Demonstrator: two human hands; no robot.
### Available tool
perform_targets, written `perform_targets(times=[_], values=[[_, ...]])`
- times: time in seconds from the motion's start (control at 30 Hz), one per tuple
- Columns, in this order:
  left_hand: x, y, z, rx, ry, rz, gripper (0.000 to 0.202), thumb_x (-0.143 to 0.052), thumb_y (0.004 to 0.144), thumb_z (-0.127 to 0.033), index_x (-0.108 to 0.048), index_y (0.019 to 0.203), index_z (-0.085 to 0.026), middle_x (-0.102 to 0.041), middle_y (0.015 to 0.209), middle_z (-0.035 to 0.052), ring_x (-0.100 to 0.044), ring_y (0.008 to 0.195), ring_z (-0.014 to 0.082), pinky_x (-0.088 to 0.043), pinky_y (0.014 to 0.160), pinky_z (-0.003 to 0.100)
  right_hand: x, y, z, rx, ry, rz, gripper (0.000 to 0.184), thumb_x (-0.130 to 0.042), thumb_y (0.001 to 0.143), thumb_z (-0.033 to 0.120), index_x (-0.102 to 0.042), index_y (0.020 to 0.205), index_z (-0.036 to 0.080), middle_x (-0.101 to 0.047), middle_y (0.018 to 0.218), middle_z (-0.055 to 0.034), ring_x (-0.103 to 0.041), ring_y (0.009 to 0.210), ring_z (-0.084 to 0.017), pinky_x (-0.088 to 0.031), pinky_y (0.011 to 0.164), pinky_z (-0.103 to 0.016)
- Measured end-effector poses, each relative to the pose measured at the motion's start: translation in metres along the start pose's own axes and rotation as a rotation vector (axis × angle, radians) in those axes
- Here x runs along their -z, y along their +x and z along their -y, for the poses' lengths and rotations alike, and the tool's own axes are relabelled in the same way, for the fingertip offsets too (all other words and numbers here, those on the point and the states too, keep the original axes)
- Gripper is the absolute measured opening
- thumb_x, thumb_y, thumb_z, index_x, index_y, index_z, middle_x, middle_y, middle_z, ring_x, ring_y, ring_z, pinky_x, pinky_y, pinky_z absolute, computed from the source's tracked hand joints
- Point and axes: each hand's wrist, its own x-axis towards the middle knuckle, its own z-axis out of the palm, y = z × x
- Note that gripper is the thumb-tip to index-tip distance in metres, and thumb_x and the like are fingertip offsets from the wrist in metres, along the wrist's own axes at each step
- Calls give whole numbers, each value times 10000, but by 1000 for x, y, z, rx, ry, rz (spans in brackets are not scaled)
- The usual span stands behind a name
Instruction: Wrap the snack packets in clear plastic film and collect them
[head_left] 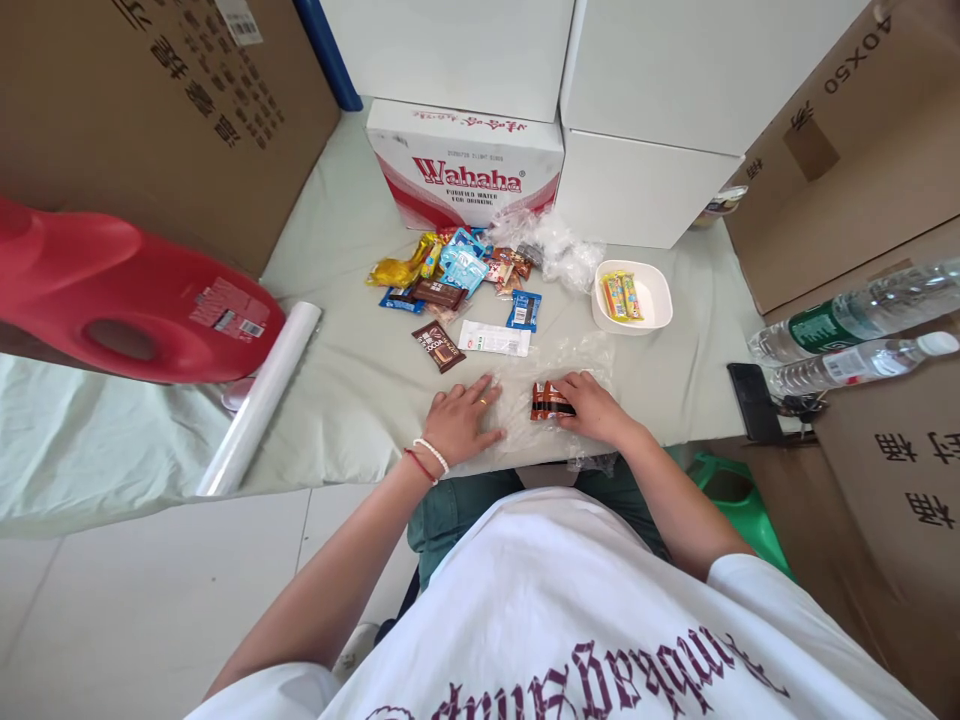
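Note:
A sheet of clear plastic film or bag (517,432) lies on the cloth at the table's front edge. My left hand (457,418), with a white bead bracelet and a red cord at the wrist, rests flat at the sheet's left side, fingers spread. On the sheet sit small reddish-brown snack packets (541,402), side by side. My right hand (594,408) has its fingers curled over their right end and partly hides them. Just beyond lie a white packet (493,338), a brown cocoa packet (439,346) and a blue packet (524,311).
A heap of wrapped snacks (461,268) lies before a Wahaha carton (469,175). The white bowl (660,300) holds yellow packets (622,297). Leftward are a film roll (262,400) and red jug (150,290); rightward, bottles (840,325) and a phone (752,402).

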Motion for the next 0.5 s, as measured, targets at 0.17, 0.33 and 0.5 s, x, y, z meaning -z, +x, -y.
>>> perform_targets(times=[0.17, 0.33, 0.5], values=[[2, -5, 1, 20, 35, 58, 864, -764, 792, -595, -468, 1557, -324, -364, 1703, 80, -523, 1230, 380, -429, 975, 513, 7, 4, -2, 25, -84, 22, 558, -758, 840, 204, -608, 1377, 194, -607, 1307, -126, -518, 1162, -299, -463, 983, -405], [-1, -9, 2, 53, 26, 45, 904, -792, 774, -573, -456, 1569, -305, -346, 1710, 92, -512, 1239, 388, -441, 975, 524, 14, 7, -2, 13, -98, 61, 591, -782, 857, 246, -590, 1415, 214, -547, 1435, -133, -517, 1236, -312, -467, 1012, -425], [-1, -11, 4, 58, 18, 38, 910, -804, 761, -590, -466, 1561, -319, -357, 1705, 91, -515, 1231, 394, -448, 968, 524, 16, 11, 8, 14, -120, 40, 604, -799, 863, 281, -573, 1420, 224, -572, 1385, -150, -513, 1240, -334, -468, 987, -445]])
